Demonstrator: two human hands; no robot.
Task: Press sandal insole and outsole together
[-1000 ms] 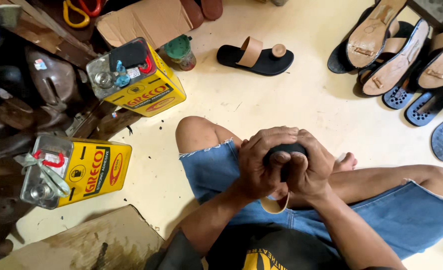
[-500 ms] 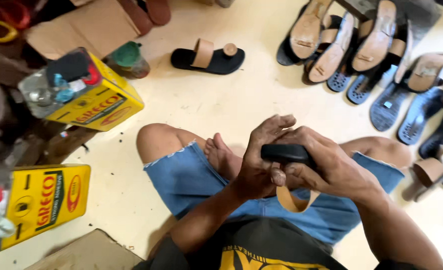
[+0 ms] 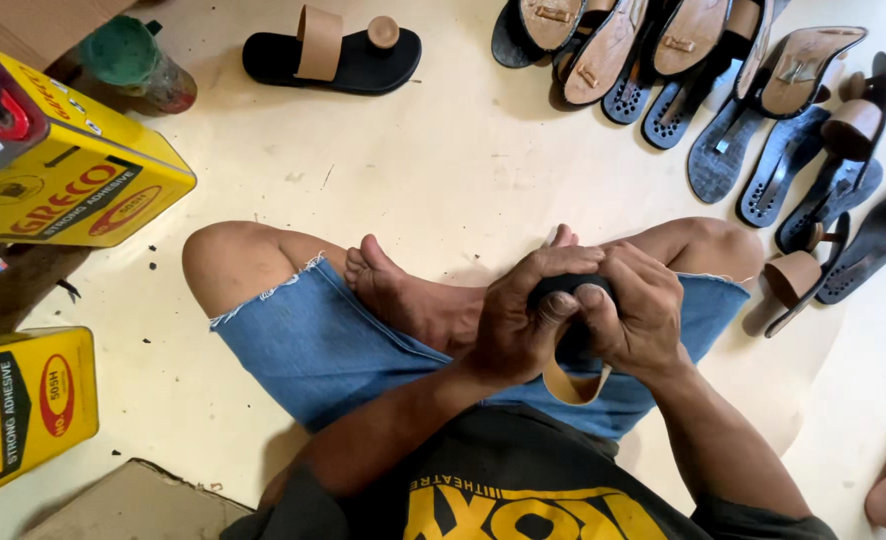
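A pale cream floor point(image 3: 443, 180) fills the view, and the person sits cross-legged on it in cut-off denim shorts point(image 3: 313, 345), with footwear and cans ranged around them.

Since a second ago the view has swung toward the person's right and drawn closer over the lap. The two yellow cans, one point(image 3: 73, 175) at ten o'clock and the other point(image 3: 23, 410) at eight o'clock, have slid out to the left edge, and the heap of unfinished sandals point(image 3: 703, 90) at one to two o'clock has come further into frame. The hands have stayed together over the crossed legs, and half a second ago more of the sandal's dark sole showed between them than does now. That suggests the pressing and shaping of the piece is continuing rather than finished.

The left hand point(image 3: 518, 320) is curled shut around the black sandal point(image 3: 563, 290), fingers wrapped over its top. The right hand point(image 3: 638, 320) is likewise closed on it from the other side, its thumb pressed on the dark edge. The sandal sits squeezed between the two palms, mostly hidden, and its tan strap point(image 3: 573, 385) hangs in a loop at six o'clock below the hands.

A finished black sandal with a tan band point(image 3: 333, 55) lies alone at eleven o'clock, beside a green-capped bottle point(image 3: 138, 65).
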